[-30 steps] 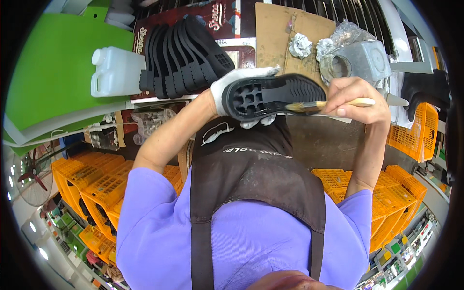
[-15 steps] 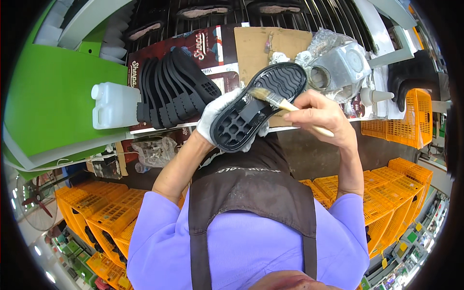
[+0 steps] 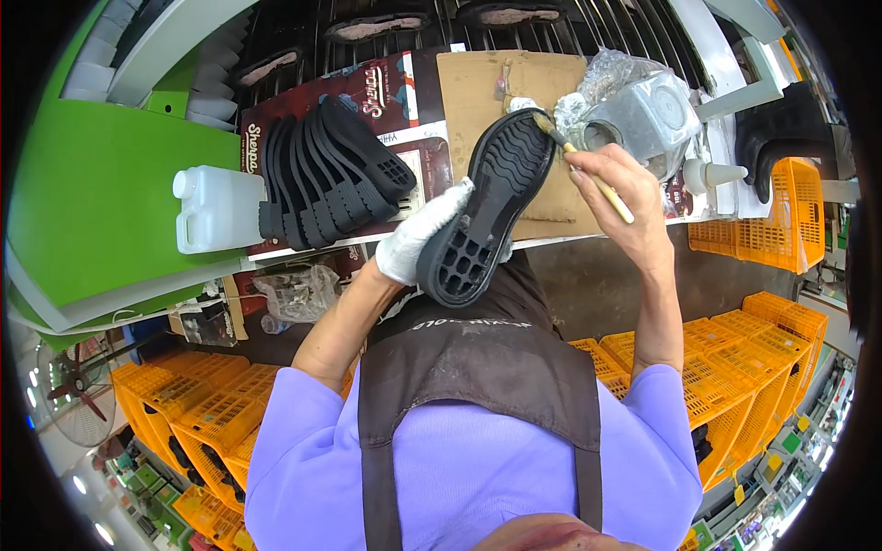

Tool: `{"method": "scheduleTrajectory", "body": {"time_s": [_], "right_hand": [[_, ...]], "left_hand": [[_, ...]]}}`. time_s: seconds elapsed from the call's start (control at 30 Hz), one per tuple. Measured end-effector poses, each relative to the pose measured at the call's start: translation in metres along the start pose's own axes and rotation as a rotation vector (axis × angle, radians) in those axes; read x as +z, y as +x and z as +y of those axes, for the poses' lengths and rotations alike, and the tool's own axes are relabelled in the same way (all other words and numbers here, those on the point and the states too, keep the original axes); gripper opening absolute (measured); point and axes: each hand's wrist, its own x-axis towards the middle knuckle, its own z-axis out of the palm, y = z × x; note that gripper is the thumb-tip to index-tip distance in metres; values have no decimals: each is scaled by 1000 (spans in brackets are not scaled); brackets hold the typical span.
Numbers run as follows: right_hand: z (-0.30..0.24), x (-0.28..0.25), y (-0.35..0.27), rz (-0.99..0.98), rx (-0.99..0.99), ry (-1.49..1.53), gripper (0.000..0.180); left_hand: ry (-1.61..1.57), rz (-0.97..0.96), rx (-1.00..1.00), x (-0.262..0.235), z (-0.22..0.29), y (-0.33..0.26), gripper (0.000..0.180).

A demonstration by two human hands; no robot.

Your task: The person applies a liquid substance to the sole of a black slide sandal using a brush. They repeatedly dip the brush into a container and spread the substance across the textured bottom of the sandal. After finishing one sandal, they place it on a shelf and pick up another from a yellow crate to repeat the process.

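Observation:
My left hand (image 3: 418, 237), in a white glove, grips a black shoe sole (image 3: 482, 216) by its edge, its hollow, ribbed face up and its gridded heel end close to my apron. My bare right hand (image 3: 625, 197) is closed round the pale handle of a paintbrush (image 3: 589, 167). The bristles meet the sole's rim at the toe end, on its right side. Left of the gloved hand, a row of black soles (image 3: 333, 174) leans together on dark red printed cardboard (image 3: 317, 95).
A white plastic jug (image 3: 220, 209) stands left of the soles. Beyond the brush lie a cut-open clear container (image 3: 650, 124) and a nozzle bottle (image 3: 712, 174), by brown cardboard (image 3: 551, 207). Black shoe uppers (image 3: 378, 28) rest on the far rack. Orange crates (image 3: 726, 372) flank me.
The brush has moved from the sole's middle to its toe-end rim. My left hand has turned the sole more upright and brought its heel end slightly nearer me.

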Motion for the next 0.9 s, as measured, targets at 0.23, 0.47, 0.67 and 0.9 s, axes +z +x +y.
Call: {"method": "scheduleTrajectory", "body": {"time_s": [0.23, 0.47, 0.67, 0.9], "right_hand": [[-12, 26, 3, 219, 204, 150, 12], [-29, 26, 3, 108, 428, 400, 17], [-43, 20, -6, -35, 479, 447, 18], [-57, -6, -6, -169, 506, 596, 15]], "left_hand": [[741, 215, 132, 11, -9, 6, 54], [940, 201, 239, 5, -9, 6, 61], [937, 238, 303, -4, -9, 6, 55], [758, 251, 351, -8, -5, 4, 45]]}}
